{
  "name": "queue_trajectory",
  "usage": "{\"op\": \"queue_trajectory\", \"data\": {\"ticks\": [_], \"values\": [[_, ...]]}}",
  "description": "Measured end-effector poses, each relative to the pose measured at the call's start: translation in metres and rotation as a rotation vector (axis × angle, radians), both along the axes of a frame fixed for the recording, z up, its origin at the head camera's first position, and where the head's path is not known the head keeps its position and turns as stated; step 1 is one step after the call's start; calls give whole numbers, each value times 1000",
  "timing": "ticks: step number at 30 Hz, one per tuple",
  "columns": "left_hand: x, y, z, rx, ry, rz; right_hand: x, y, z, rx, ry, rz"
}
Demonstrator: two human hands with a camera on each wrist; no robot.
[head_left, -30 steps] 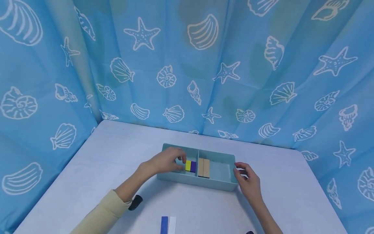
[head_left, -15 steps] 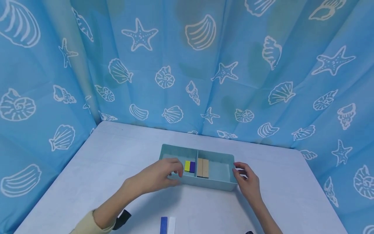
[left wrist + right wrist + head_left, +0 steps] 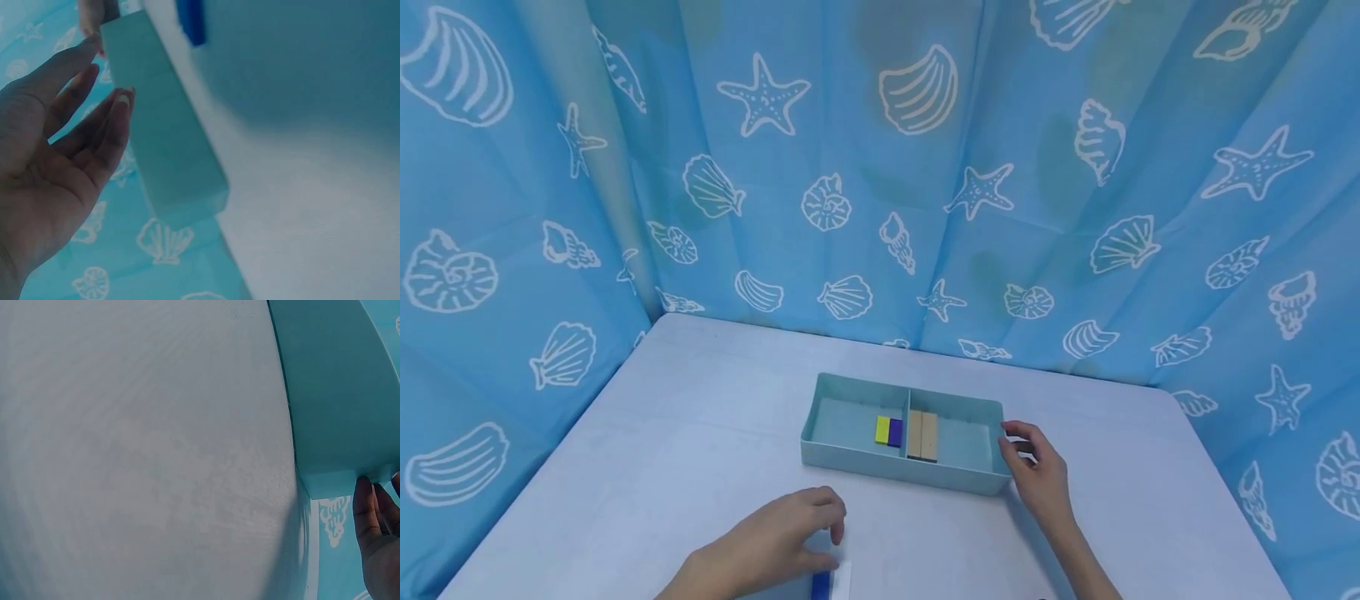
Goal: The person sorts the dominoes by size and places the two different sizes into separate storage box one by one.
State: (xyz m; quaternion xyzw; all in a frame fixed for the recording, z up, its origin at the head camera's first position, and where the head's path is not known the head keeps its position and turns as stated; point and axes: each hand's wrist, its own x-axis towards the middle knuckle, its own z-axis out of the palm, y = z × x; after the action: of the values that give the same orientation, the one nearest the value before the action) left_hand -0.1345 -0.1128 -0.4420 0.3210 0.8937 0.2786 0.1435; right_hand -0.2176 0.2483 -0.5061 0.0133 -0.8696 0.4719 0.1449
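My left hand hovers over the near part of the table, thumb and fingers apart and nothing between them. Just below its thumb lie a blue block and a white block, side by side and partly cut off by the frame edge. My right hand touches the right end of a teal two-compartment box with its fingertips. In the right wrist view, its fingertips meet the outer end wall. The left compartment holds a yellow block and a purple block. Two wooden blocks lie in the right compartment.
A divider separates the box's compartments. The box stands on a white-covered table. Behind and beside the table hangs a blue curtain with white shell and starfish prints.
My left hand has drawn back from the box's left compartment, toward me and down to the blue and white blocks. The right hand has stayed at the box's end.
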Motion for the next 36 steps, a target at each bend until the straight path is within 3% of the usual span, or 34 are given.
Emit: {"op": "queue_trajectory", "data": {"ticks": [6, 11, 16, 22, 29, 36], "values": [[14, -9, -16, -34, -120, 27, 0, -1, -2, 12, 0, -2], [23, -13, -28, -21, -50, -26, 0, -1, 0, 16, 3, -2], [29, -13, -37, -48, -38, -23, 0, -2, 0, 19, -14, -10], [34, -13, -47, -25, 28, -19, 1, -4, -1, 13, -23, -18], [35, -15, -51, -38, 63, -15, 2, -4, -1, 5, -39, -24], [31, -12, -52, -119, 27, 1, 0, -4, 0, 0, -55, -24]]}}
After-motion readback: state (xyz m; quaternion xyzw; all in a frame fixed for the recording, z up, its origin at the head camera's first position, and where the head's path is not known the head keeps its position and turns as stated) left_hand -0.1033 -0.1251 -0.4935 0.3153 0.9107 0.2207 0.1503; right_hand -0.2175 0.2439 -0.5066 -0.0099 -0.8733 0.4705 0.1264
